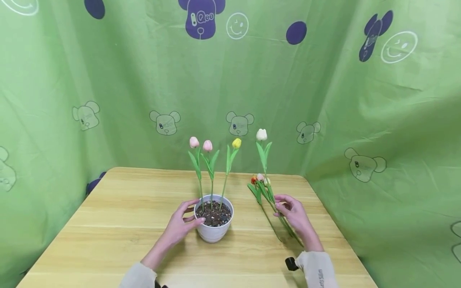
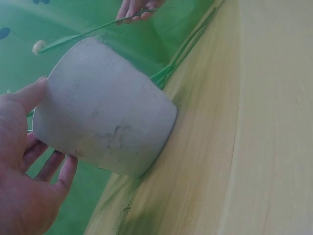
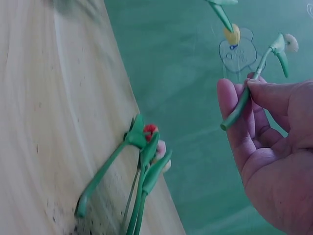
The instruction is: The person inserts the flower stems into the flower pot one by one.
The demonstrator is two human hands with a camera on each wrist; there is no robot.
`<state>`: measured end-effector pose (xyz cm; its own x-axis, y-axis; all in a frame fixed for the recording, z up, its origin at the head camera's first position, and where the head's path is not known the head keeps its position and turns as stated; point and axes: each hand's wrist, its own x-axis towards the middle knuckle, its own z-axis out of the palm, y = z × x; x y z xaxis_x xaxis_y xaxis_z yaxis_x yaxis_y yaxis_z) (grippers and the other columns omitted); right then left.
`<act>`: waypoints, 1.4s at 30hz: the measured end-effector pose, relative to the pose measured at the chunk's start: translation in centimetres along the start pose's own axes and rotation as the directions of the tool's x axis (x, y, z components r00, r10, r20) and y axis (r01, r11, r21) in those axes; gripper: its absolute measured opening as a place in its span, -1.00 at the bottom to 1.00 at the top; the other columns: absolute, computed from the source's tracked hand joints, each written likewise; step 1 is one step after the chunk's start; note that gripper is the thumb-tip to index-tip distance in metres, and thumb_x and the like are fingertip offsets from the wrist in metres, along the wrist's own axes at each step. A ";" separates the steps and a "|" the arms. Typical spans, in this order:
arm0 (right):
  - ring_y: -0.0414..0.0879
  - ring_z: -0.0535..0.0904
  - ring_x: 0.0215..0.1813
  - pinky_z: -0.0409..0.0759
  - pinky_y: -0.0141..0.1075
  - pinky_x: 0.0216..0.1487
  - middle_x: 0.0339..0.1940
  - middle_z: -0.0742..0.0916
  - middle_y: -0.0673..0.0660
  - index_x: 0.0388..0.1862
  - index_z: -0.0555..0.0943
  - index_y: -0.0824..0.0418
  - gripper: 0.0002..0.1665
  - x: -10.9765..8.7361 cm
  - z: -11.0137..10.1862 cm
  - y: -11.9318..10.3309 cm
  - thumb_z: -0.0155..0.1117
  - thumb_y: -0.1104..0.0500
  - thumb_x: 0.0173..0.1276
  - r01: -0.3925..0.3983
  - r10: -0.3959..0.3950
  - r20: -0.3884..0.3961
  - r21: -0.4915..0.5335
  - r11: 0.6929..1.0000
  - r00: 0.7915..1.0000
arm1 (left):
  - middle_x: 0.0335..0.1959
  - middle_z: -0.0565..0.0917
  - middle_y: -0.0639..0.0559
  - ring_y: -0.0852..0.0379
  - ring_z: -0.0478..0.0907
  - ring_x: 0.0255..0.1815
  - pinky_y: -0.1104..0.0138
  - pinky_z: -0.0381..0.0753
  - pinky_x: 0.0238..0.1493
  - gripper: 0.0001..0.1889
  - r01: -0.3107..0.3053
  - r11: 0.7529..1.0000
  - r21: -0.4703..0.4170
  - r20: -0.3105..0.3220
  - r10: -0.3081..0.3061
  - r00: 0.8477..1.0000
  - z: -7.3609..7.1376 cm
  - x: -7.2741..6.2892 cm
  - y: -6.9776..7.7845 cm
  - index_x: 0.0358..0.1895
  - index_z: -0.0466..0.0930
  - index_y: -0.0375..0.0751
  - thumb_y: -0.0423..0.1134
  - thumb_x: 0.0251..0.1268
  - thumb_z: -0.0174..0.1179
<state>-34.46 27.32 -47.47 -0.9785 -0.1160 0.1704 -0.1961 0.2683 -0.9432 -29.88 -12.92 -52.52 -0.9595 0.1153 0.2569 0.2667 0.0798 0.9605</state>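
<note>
A white flower pot [image 1: 213,233] of dark soil [image 1: 212,216] stands on the wooden table, holding two pink tulips [image 1: 207,146] and a yellow tulip [image 1: 236,143]. My left hand [image 1: 181,223] grips the pot's left side, thumb at the near rim and fingers behind; the left wrist view shows the hand [image 2: 29,161] around the pot's upper part. Between thumb and fingertips, my right hand [image 1: 294,214] pinches the stem of a white tulip [image 1: 261,135], raised upright. The right wrist view shows the stem's lower end [image 3: 232,117] poking out below the fingers.
Under the right hand, several tulips lie on the table: a red one [image 1: 253,179], a pink one [image 1: 260,177] and a pale one [image 1: 267,182], stems toward me. A green printed curtain [image 1: 201,80] hangs behind the table [image 1: 144,200] and along its sides.
</note>
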 end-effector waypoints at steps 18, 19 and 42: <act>-0.04 0.68 -0.06 0.81 -0.10 0.10 0.05 0.60 0.23 0.30 0.45 0.43 -0.60 0.5 3.0 -1.8 0.15 0.40 0.52 -0.049 0.048 0.021 0.081 0.996 0.999 | 0.42 0.42 -0.26 -0.32 0.43 0.41 0.08 0.59 0.40 -0.27 0.008 1.000 -0.004 -0.005 -0.008 1.000 0.1 0.1 0.0 0.45 0.42 -0.23 -0.32 0.20 0.49; 0.00 0.69 -0.04 0.81 -0.11 0.09 0.04 0.60 0.22 0.29 0.45 0.43 -0.61 0.5 3.1 -1.9 0.15 0.39 0.53 -0.044 0.043 0.023 0.086 0.995 0.999 | 0.42 0.42 -0.26 -0.32 0.43 0.41 0.09 0.59 0.40 -0.27 0.009 1.000 -0.005 -0.005 -0.009 1.000 0.1 0.1 0.0 0.45 0.42 -0.23 -0.32 0.20 0.49; -0.08 0.73 -0.08 0.84 -0.11 0.02 -0.04 0.61 0.14 0.24 0.41 0.43 -0.62 0.9 5.2 -2.9 0.20 0.40 0.51 0.009 -0.023 0.066 0.204 0.979 0.998 | 0.43 0.42 -0.25 -0.32 0.44 0.40 0.11 0.60 0.39 -0.28 0.006 1.000 -0.004 -0.016 -0.006 1.000 0.2 0.1 -0.1 0.44 0.44 -0.23 -0.32 0.19 0.50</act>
<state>-34.45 21.45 -46.03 -0.9674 -0.1848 0.1731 -0.1880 0.0662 -0.9799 -29.98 -12.77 -52.64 -0.9623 0.0995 0.2531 0.2610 0.0767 0.9623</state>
